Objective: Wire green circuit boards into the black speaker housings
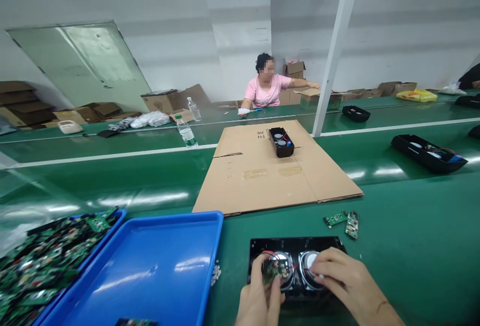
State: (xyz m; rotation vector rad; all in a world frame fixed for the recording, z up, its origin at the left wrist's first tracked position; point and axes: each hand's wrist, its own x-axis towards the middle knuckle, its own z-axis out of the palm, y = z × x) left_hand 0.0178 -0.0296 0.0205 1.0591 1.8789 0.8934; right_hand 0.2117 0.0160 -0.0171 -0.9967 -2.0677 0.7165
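Observation:
A black speaker housing (296, 293) lies on the green bench in front of me, with two round silver speakers (309, 262) set in it. My left hand (260, 286) pinches a small green circuit board (279, 267) over the left speaker. Red wires (268, 253) run beside that board. At the right speaker my right hand (343, 278) has its fingertips pressed together. A speck of white shows at those fingertips, too small to name. Beyond the housing, two loose circuit boards (352, 224) rest on the bench.
A blue tray (168, 246) stands at left, beside another tray heaped with circuit boards (48, 261). Ahead, a cardboard sheet (262, 186) carries another speaker housing (284, 151). More housings (427, 155) sit at right. A person (268, 88) in pink sits across, near a plastic bottle (186, 132).

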